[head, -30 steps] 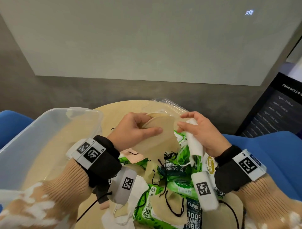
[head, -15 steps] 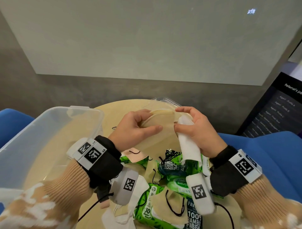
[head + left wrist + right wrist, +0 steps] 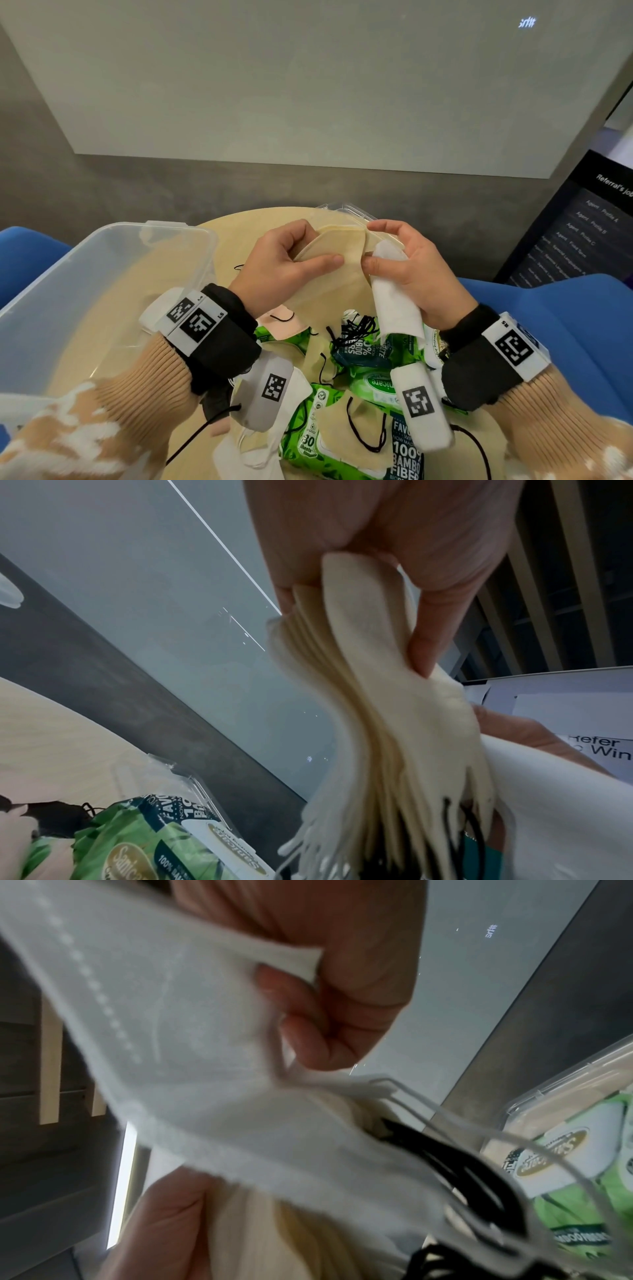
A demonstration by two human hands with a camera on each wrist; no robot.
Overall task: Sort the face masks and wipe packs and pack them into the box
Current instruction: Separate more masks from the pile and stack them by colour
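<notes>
1. The left hand (image 3: 287,263) is reaching forward above the round pale wooden bench (image 3: 226,253), palm turned inward, thumb lying flat across the front of a stack of cream fabric face masks with black ear loops (image 3: 329,270) and fingers curling behind it, so it is gripping the stack
2. The left wrist view is showing several cream layers fanning out under that thumb
3. The right hand (image 3: 414,270) is mirroring it from the other side, thumb and forefinger pinching the stack's right edge, while the remaining fingers are curling round a folded white face mask (image 3: 394,298) hanging down from the palm
4. Both wrists are hovering above a pile of green plastic wipe packs (image 3: 370,387) and loose beige masks (image 3: 356,435) lying on the bench
5. The clear plastic storage box (image 3: 102,294) is sitting at the left, beside the left forearm
6. Its clear lid (image 3: 346,212) is lying behind the hands
</notes>
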